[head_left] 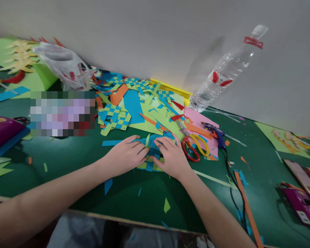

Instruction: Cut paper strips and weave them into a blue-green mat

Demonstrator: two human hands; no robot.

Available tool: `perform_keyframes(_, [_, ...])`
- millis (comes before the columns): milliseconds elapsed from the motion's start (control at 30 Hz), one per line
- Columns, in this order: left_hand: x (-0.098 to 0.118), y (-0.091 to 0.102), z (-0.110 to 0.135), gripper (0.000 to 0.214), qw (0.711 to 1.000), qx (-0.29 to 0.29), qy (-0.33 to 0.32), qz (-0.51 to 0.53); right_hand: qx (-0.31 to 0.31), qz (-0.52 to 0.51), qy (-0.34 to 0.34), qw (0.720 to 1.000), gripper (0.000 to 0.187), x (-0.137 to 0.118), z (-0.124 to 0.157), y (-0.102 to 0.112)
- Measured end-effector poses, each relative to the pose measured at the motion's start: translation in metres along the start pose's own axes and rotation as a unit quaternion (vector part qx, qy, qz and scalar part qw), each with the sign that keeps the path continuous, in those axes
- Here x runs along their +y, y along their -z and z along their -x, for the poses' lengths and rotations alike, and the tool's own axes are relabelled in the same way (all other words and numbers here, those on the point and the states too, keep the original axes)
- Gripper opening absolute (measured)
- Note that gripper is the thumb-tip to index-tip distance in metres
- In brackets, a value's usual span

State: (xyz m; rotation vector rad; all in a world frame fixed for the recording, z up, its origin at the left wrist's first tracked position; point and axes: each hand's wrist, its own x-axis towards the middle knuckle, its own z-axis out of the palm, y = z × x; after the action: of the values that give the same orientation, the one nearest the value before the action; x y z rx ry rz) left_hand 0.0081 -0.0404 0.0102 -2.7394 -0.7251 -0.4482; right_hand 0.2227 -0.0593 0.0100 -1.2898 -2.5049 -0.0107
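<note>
Both my hands work on a woven piece of blue and light green paper strips [150, 166], which lies on the table between them. My left hand [130, 152] has its fingers curled together at the left edge, by a small green strip that sticks up. On the other side my right hand [170, 155] presses bent fingertips and thumb onto the weave. A blue paper strip [111, 143] sticks out to the left beyond my left fingers. Red and yellow handled scissors [193, 146] lie just right of my right hand.
A pile of checkered woven paper [113, 119] and scraps lies behind my hands. A plastic bottle [222, 75] stands at the wall. A glue gun [218, 134] with a black cable rests on pink paper at the right. A plastic bag [64, 65] sits back left.
</note>
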Motion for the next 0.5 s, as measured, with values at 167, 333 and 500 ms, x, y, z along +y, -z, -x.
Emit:
perform_keyframes(167, [-0.0007, 0.0032, -0.0024, 0.017, 1.000, 0.002, 0.000, 0.004, -0.004, 0.012, 0.011, 1.000, 0.044, 0.0013, -0.0002, -0.0053])
perform_keyframes(333, [-0.0021, 0.0025, -0.0015, 0.017, 1.000, 0.001, 0.008, 0.018, 0.017, 0.012, 0.028, 0.999, 0.039, 0.0021, -0.0004, -0.0093])
perform_keyframes(500, [-0.0046, 0.0002, 0.0004, 0.018, 0.999, 0.002, 0.009, 0.035, 0.059, -0.009, 0.059, 0.996, 0.029, 0.0035, 0.0001, -0.0093])
